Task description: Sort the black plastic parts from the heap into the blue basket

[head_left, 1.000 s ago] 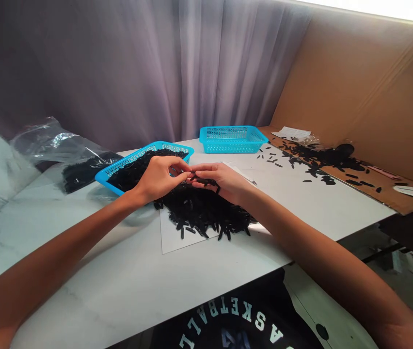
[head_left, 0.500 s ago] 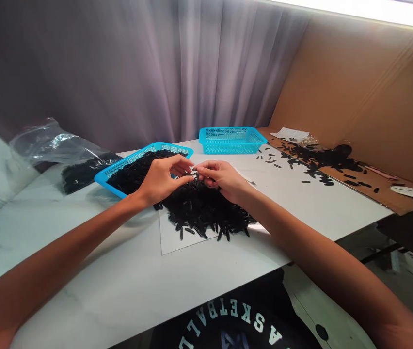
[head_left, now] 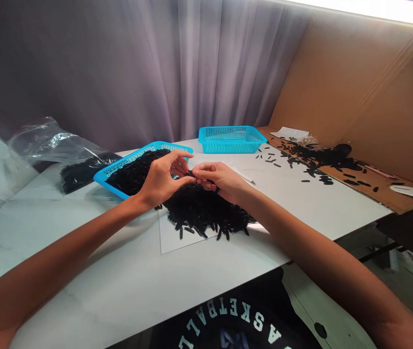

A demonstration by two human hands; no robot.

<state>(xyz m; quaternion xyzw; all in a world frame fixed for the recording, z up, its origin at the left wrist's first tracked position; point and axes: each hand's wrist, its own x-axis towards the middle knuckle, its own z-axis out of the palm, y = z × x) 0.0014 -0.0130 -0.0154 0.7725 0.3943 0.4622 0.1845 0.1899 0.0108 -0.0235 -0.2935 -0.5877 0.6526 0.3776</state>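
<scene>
My left hand (head_left: 163,179) and my right hand (head_left: 219,178) meet fingertip to fingertip over a heap of small black plastic pieces (head_left: 206,213). Together they pinch one small black piece (head_left: 191,175) between them. The heap lies on a white sheet (head_left: 177,240) on the white table (head_left: 126,286). Just behind my left hand stands a blue basket (head_left: 114,170) filled with more black pieces.
A second blue basket (head_left: 231,139) stands at the back of the table. More black pieces (head_left: 315,157) are scattered over a cardboard sheet (head_left: 391,194) at the right. A clear plastic bag (head_left: 57,145) with black pieces lies at the left. Curtain and cardboard wall stand behind.
Both hands have lifted slightly off the heap and drawn closer together; the left forefinger is now raised. The heap and the baskets have not moved.
</scene>
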